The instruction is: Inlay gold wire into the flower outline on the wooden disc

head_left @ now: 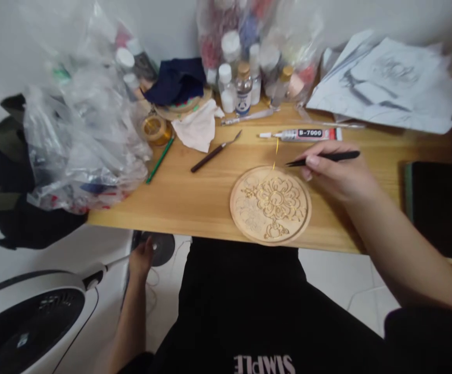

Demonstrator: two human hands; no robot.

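My right hand is closed on a pair of black tweezers, their tips pointing left just above a round wooden disc. Gold outlines of a large flower and smaller motifs cover part of the disc; fainter drawn lines show at its left. A thin gold strand runs from the disc's upper edge to a B-7000 glue tube, apart from the tweezers. Below the table's front edge, my left hand is wrapped round the thin pole of a white fan.
A craft knife and a green pencil lie left of the disc. Behind stand small bottles, bags and a pale cloth. Sketched papers lie back right, a dark phone-like slab at right. A crumpled plastic bag fills the left end.
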